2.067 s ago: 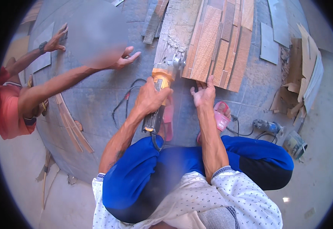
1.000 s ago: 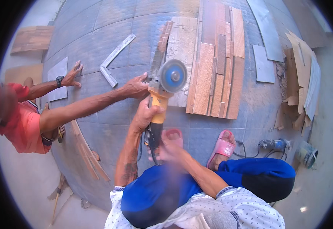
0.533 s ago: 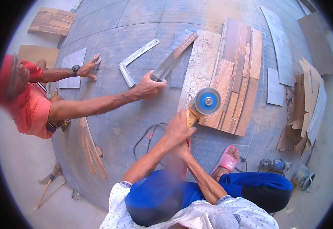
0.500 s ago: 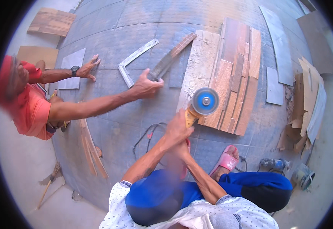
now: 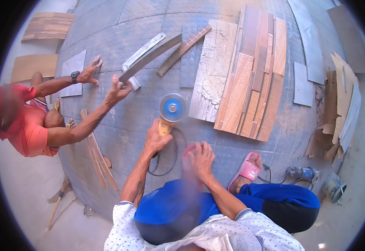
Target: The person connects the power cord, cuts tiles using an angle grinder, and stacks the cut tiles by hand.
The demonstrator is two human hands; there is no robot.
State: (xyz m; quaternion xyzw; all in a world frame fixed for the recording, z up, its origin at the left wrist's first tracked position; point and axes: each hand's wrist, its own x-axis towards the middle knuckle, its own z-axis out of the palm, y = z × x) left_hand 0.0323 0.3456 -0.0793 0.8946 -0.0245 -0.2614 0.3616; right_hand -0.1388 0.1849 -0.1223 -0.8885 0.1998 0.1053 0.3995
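Note:
My left hand is wrapped round the yellow body of an angle grinder, whose blue-centred disc faces up above the floor. My right hand is over my pink slipper near my left knee, its fingers loosely bent and apart, with nothing visible in them. A co-worker's hand at the left grips one end of a long grey strip, held across a metal square. Ahead of my hands, a brown tile strip lies on the floor.
Wood-patterned tiles and a pale, rough-faced tile lie ahead to the right. A cable curls beside the grinder. Another power tool and a clear bucket are at the right, near torn cardboard. Thin strips lie left.
The grinder has swung left in my left hand, away from the tiles. My right hand has parted from my left. The co-worker has drawn the grey strip left, off the brown strip.

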